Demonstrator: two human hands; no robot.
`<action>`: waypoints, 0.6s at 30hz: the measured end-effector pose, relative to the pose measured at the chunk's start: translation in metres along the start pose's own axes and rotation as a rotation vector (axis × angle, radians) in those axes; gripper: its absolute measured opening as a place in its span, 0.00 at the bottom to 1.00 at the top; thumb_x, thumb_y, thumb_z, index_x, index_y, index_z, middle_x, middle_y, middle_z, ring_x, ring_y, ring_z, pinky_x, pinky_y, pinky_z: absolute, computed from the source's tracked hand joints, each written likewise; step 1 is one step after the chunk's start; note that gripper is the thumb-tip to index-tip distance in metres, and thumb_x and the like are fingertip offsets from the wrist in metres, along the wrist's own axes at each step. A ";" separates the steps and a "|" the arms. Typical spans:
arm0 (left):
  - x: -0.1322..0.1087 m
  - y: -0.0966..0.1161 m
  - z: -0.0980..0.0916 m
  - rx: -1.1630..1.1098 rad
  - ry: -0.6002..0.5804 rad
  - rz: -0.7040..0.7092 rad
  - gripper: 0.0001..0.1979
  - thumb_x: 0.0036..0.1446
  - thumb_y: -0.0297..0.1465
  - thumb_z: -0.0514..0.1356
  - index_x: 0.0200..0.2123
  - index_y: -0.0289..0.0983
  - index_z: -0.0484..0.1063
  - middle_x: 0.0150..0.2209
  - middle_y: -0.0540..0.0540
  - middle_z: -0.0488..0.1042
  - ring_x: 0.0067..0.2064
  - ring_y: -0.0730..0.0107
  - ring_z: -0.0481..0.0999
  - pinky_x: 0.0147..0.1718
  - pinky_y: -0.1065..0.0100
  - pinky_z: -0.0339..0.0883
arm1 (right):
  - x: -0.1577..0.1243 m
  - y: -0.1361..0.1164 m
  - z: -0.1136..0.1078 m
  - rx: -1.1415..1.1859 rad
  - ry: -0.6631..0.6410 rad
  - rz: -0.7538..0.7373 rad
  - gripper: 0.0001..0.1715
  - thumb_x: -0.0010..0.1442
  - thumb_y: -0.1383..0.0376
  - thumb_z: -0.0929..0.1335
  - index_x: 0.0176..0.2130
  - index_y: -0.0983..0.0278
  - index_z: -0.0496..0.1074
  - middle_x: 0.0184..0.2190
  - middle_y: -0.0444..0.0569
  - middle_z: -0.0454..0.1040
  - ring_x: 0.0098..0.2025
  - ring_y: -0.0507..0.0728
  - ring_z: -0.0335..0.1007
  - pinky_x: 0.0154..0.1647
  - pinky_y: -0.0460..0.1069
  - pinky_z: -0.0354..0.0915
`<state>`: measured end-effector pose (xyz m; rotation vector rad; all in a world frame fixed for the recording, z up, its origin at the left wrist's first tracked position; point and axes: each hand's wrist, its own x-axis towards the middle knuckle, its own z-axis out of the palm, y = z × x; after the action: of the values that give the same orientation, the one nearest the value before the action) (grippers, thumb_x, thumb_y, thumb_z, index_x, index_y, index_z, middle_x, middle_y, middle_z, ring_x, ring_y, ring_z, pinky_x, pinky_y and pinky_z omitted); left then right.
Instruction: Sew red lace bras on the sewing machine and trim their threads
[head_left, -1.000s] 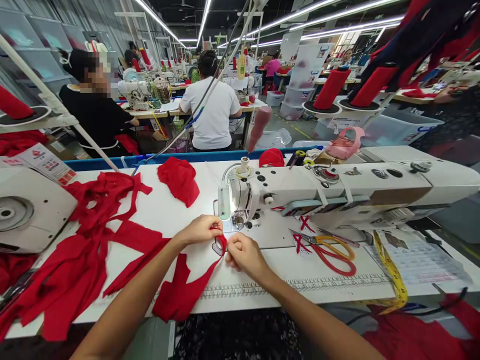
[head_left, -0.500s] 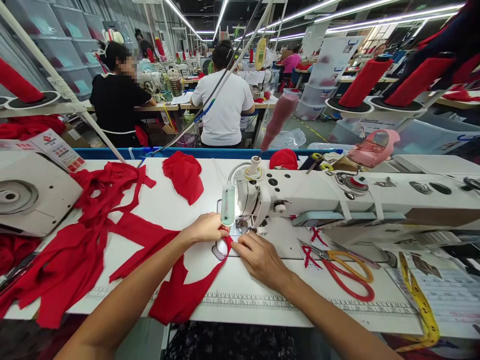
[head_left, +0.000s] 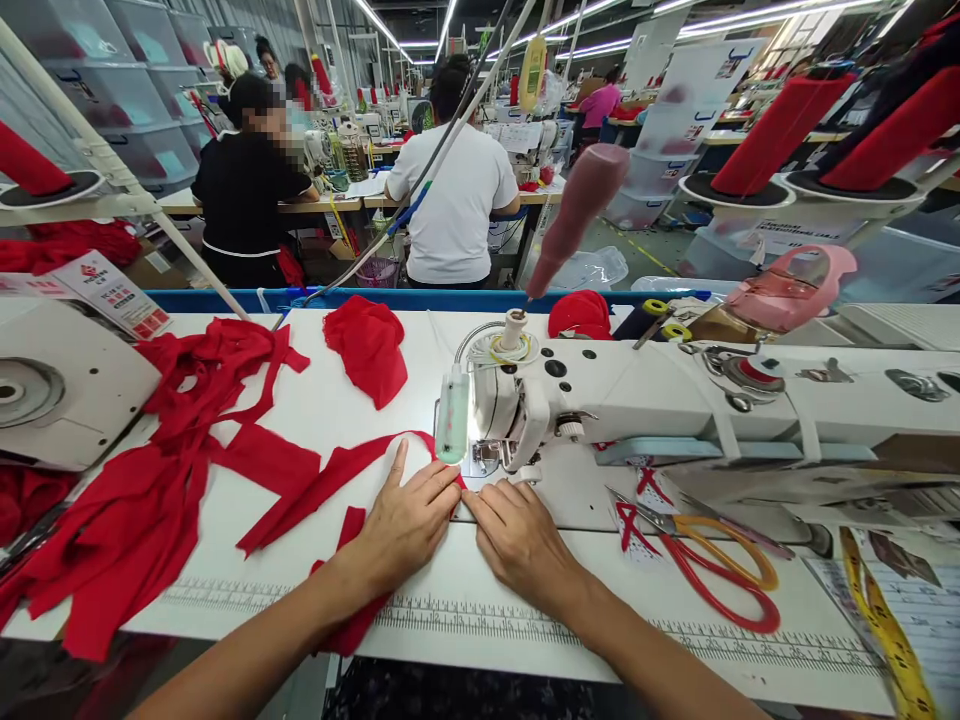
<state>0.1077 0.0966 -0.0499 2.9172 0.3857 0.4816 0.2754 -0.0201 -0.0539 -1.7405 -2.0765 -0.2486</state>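
My left hand (head_left: 409, 520) lies flat with its thumb spread, pressing on a red fabric piece (head_left: 349, 465) just in front of the sewing machine (head_left: 499, 405). The fabric curves past the thumb toward the presser foot (head_left: 486, 458), and another part of it comes out under my left wrist. To the right, my right hand (head_left: 521, 540) has bent fingers closed together, the fingertips at the fabric's edge close to the left fingertips. A small clear greenish guard (head_left: 452, 418) hangs before the needle area and hides part of it.
Red fabric strips (head_left: 172, 470) pile up at left; a loose red piece (head_left: 367, 350) lies behind. Scissors (head_left: 712, 560) with orange and red handles rest at right near a yellow tape measure (head_left: 885, 620). A ruler scale (head_left: 525, 615) runs along the front edge. Two co-workers sit ahead.
My left hand has gone from pinching the fabric by the guard to lying flat nearer me. The fabric now bends round behind its thumb. My right hand stays close to the same spot.
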 end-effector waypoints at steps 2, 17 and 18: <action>0.002 -0.002 -0.005 -0.019 -0.017 0.004 0.14 0.68 0.28 0.49 0.50 0.37 0.71 0.56 0.42 0.74 0.60 0.58 0.70 0.67 0.34 0.25 | -0.003 0.003 -0.001 0.061 0.007 0.030 0.13 0.64 0.74 0.60 0.42 0.66 0.72 0.30 0.47 0.68 0.34 0.56 0.57 0.36 0.52 0.52; 0.000 -0.006 -0.001 -0.062 0.004 0.043 0.16 0.67 0.29 0.50 0.54 0.36 0.71 0.58 0.40 0.73 0.61 0.56 0.69 0.67 0.35 0.34 | 0.009 0.012 -0.002 -0.084 -0.017 -0.092 0.13 0.63 0.76 0.61 0.39 0.65 0.71 0.29 0.47 0.69 0.34 0.56 0.60 0.35 0.52 0.50; 0.000 -0.006 -0.001 -0.067 0.005 0.046 0.16 0.67 0.28 0.50 0.54 0.36 0.71 0.58 0.40 0.72 0.61 0.56 0.69 0.67 0.35 0.35 | 0.009 0.011 -0.002 -0.089 -0.015 -0.105 0.13 0.62 0.77 0.60 0.38 0.65 0.71 0.29 0.47 0.69 0.34 0.56 0.60 0.35 0.52 0.50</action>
<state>0.1058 0.1025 -0.0499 2.8664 0.2973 0.4985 0.2856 -0.0107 -0.0504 -1.6902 -2.2023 -0.3654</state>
